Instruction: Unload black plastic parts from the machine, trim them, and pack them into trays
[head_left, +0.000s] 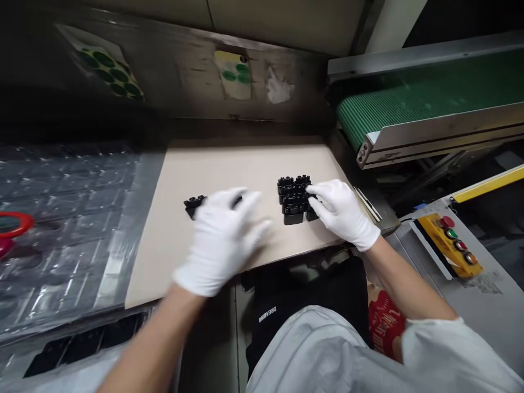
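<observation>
Centrally on the pale beige flat board (229,164), a tight cluster of small black moulded plastic parts (292,199) is seen, lying toward the board's 3 o'clock side. The white-gloved right hand (341,213) is laid against the cluster's 4 o'clock edge with its fingertips touching the pieces; whether anything is pinched cannot be told. The white-gloved left hand (223,237), blurred, is spread loosely with nothing clasped, above a single black moulded plastic piece (192,204) that shows at its 10 o'clock edge. The parts are judged light, rigid and smooth, likely to slide on the board and to scatter if nudged, so they would best be gripped across opposite flat sides rather than by the knobbed tops. Clear plastic blister trays (61,218) lie at 9 o'clock of the board, a green ribbed conveyor belt (409,103) at 2 o'clock, and a yellow push-button control box (450,243) at 4 o'clock.
</observation>
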Motion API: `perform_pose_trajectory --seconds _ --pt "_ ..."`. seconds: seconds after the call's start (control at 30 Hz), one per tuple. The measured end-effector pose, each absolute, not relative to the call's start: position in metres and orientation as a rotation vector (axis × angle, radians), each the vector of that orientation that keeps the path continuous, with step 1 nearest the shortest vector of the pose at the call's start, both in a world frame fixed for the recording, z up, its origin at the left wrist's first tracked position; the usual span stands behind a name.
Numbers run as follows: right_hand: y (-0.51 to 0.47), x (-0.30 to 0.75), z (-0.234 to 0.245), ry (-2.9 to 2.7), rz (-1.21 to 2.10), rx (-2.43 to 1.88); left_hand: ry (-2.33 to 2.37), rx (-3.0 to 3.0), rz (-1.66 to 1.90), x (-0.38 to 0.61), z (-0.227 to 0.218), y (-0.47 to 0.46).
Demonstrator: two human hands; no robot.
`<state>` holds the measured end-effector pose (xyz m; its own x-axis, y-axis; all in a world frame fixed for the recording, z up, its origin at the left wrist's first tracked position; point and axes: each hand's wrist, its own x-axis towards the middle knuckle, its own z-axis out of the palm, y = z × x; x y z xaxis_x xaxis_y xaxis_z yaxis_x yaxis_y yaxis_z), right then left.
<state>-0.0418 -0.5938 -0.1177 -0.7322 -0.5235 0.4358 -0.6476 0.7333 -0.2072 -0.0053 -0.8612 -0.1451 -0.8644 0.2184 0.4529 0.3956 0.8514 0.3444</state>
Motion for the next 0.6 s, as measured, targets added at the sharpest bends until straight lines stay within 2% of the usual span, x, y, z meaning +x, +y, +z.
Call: perform_pose_trajectory --seconds 0.1,0.2,0.37,0.5,0.6 --pt "-0.556 -0.015 -0.141 -2.740 0.235 0.776 -2.666 -0.514 -0.343 0.006 -0.161 -0.784" --pt "-0.550 -0.002 -0.168 -2.778 0.234 0.768 -2.662 -0.437 -0.341 0.006 -0.178 -0.754" --pt "-0.561 -0.007 -0.185 -2.687 0.573 0.600 -2.791 -0.328 -0.920 0.003 -0.189 -0.764" --pt "-0.566 -0.013 -0.186 -2.678 0.686 0.575 -2.580 -0.155 -1.561 0.015 -0.188 -0.762" --pt "-0.565 -0.023 -0.200 -2.676 0.687 0.615 -2.464 -0.114 -1.706 0.020 -0.186 -0.759"
